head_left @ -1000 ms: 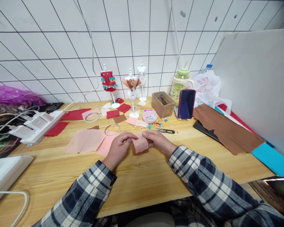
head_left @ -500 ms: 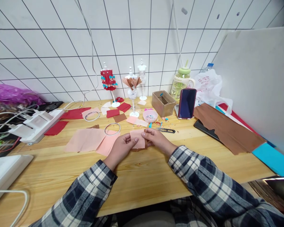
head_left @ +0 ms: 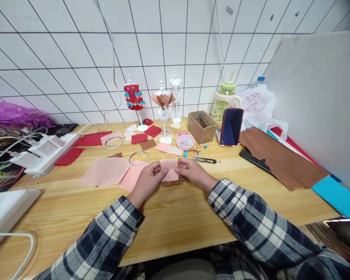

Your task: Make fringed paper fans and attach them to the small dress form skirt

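Between my hands is a small piece of pale pink crepe paper, laid over a brown piece whose edges show below and at the right. My left hand pinches the left edge, thumb on top. On the right edge, my right hand pinches in the same way. A faint crease runs across the pink piece between the two thumbs. Larger pink sheets lie left of my left hand, with a metal ring partly on them. Thread snips rest just beyond my right hand.
Behind stand a mini dress form in red, one with brown pleats and a bare one. A pink bead dish, cardboard box, phone and green-lidded jug are nearby. A power strip sits left.
The pink piece was lifted and loose at its top left; now it lies flat over the brown one, both thumbs pressing its sides. The view has tilted slightly down.
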A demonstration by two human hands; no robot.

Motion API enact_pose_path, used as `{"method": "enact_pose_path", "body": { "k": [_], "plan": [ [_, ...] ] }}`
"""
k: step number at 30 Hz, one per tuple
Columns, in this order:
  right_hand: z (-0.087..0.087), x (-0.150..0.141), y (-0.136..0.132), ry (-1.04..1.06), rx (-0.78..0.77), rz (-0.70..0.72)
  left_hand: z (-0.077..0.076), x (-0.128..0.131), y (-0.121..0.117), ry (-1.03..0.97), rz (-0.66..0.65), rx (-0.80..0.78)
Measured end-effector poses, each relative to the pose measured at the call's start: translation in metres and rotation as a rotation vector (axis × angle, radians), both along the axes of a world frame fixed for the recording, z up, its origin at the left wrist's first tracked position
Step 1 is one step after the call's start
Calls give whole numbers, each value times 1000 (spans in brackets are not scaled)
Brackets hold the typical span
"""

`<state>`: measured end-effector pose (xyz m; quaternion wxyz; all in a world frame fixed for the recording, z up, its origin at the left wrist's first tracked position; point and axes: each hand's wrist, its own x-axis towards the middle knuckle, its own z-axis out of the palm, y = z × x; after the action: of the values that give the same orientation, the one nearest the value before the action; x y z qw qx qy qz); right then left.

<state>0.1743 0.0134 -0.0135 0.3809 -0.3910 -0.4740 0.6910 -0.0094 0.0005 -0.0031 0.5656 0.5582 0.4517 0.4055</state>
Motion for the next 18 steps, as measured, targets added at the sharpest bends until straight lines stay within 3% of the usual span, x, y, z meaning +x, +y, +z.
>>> {"method": "enact_pose_path", "body": {
  "k": [12,18],
  "plan": [
    [3,6,1,45,-6,-59,-3,-8,4,30,103,9],
    [4,6,2,32,1,-108,-1,-7,2,-192,75,-136]
  ]
}}
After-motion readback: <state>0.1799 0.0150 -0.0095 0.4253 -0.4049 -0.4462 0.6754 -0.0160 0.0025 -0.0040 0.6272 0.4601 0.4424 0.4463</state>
